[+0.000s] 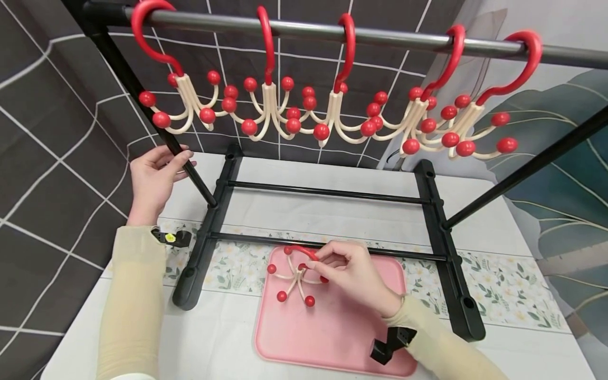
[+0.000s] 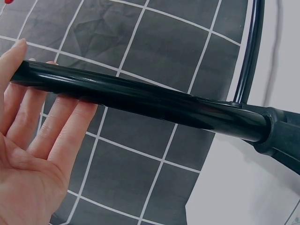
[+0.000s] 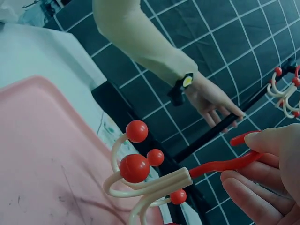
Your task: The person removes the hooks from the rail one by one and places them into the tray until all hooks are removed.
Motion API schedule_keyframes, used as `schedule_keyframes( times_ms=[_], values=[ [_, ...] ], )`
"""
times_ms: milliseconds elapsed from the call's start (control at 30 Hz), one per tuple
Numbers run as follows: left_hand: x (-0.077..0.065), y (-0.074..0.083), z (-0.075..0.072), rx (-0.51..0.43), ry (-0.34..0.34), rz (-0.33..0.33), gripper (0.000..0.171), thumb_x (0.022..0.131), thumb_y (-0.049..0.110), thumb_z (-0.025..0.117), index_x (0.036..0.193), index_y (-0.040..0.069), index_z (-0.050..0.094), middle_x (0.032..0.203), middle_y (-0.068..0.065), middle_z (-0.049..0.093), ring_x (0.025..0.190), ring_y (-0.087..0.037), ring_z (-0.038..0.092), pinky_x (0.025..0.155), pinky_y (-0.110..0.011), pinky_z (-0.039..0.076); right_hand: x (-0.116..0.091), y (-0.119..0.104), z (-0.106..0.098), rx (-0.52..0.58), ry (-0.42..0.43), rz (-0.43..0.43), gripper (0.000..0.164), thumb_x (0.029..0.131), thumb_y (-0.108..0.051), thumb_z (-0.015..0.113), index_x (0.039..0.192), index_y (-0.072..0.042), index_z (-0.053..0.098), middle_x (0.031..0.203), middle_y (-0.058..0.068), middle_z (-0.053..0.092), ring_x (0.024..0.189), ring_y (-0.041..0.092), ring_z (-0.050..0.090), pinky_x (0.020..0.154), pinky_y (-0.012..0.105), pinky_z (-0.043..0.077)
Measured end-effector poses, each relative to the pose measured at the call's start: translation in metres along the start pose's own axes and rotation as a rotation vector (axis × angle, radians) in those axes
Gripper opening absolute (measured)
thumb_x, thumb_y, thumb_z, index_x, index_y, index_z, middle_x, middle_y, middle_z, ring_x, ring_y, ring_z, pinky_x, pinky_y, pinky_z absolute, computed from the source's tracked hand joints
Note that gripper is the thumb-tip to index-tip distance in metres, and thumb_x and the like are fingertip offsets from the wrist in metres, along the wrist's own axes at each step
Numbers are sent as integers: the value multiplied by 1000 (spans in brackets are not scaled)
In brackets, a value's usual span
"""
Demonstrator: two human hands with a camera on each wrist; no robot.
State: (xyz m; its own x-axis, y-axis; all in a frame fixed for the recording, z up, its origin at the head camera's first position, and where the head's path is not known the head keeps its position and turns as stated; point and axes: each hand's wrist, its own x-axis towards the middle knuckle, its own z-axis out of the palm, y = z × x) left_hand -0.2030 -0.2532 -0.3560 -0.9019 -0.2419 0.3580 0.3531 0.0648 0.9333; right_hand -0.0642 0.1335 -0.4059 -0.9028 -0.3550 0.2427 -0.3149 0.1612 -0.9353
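My right hand (image 1: 353, 272) pinches the red hook (image 3: 225, 164) of a cream multi-arm hanger (image 1: 299, 274) with red ball tips. The hanger is over the pink tray (image 1: 332, 332); in the right wrist view its arms (image 3: 150, 187) fan out at the lower middle. At the left, my left hand (image 1: 154, 177) holds a slanting black post (image 1: 199, 184) of the rack, thumb on one side and fingers on the other. The left wrist view shows that post (image 2: 140, 96) lying across the palm side of the fingers (image 2: 70, 131).
Several like hangers (image 1: 271, 105) hang by red hooks from the rack's top bar (image 1: 309, 29). Its black base feet (image 1: 190, 279) and crossbars (image 1: 328, 192) stand on the white table (image 1: 214, 343). Dark tiled cloth (image 1: 57, 148) hangs behind and at the left.
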Motion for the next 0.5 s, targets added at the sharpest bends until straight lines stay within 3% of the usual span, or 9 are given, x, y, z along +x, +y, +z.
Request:
schedule_keyframes(
  times_ms=[200, 500],
  values=[
    [0, 0, 0, -7, -4, 4, 23, 88, 7, 81, 109, -1, 76, 94, -5, 75, 81, -13, 75, 70, -22, 59, -1, 3, 3, -4, -9, -14, 12, 86, 4, 80, 91, -6, 76, 88, 7, 74, 76, 20, 74, 64, 33, 62],
    [-1, 0, 0, -40, -2, 1, 24, 87, 5, 81, 109, -4, 76, 93, -6, 75, 81, -15, 76, 70, -22, 59, -1, 9, 6, -27, -20, -57, 12, 84, 3, 82, 93, -3, 77, 91, 9, 75, 78, 18, 74, 66, 32, 62]
  ],
)
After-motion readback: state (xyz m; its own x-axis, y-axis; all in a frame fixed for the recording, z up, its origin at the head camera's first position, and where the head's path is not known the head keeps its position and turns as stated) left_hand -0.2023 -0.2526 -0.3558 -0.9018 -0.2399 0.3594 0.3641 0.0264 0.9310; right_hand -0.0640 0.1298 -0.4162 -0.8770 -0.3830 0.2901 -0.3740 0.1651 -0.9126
